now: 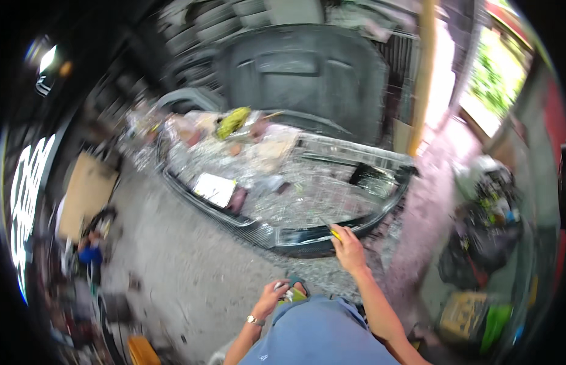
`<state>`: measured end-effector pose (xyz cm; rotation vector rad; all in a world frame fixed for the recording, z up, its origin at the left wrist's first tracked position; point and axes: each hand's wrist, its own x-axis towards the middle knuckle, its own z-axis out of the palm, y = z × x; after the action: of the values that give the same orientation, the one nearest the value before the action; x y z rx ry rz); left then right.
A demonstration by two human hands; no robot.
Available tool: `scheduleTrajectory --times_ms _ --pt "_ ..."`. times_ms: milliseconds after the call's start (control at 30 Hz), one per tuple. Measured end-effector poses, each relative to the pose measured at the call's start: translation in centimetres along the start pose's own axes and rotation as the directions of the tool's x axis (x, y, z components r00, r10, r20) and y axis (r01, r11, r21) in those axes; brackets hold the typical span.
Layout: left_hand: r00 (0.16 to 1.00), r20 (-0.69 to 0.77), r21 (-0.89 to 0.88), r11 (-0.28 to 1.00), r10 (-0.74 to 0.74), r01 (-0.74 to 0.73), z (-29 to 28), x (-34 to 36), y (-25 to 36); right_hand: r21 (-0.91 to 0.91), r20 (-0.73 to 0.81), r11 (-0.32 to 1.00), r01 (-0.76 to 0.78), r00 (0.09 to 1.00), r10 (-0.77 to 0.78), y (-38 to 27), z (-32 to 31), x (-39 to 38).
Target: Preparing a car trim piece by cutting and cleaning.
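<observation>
In the head view my right hand is closed on a slim yellow-handled tool, held at the near edge of a long, curved dark carbon-weave part. The part lies along a covered bench with crumpled clear plastic film on it. My left hand is lower, in front of my body, with fingers curled round a small pale item too blurred to name.
Plastic bags and yellow cloth lie on the bench before a large dark hood-shaped panel. A cardboard sheet stands left, dark bags lie right. An open doorway shows plants at upper right.
</observation>
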<state>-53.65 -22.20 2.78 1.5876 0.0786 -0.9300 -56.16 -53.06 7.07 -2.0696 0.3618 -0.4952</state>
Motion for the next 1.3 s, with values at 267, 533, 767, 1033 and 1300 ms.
scheduleTrajectory --times_ms 267,533,767,1033,1300 --pt "0.953 -0.3 0.054 0.998 0.048 -0.034 -4.4 -3.3 -2.8 0.018 0.281 0.97 0.242 0.93 -0.237 -3.1 9.9 7.3" --pt "0.707 -0.685 -0.073 0.95 0.172 -0.302 -16.4 -2.6 -4.9 -0.048 0.403 0.98 0.194 0.901 -0.159 -5.8 23.0 12.4" --pt "0.624 -0.506 0.377 0.803 0.595 -0.461 -29.4 9.0 14.3 -0.058 0.359 0.997 0.058 0.933 -0.033 -9.5 37.3 19.9" --pt "0.392 -0.172 0.872 0.325 0.904 -0.366 -41.6 25.6 22.2 -0.411 0.323 0.882 0.231 0.941 -0.096 -13.6 48.7 23.7" --pt "0.622 0.066 0.668 0.429 0.78 -0.608 -41.0 24.3 22.0 -0.104 0.036 0.994 -0.027 0.999 0.031 -15.5 34.8 19.4"
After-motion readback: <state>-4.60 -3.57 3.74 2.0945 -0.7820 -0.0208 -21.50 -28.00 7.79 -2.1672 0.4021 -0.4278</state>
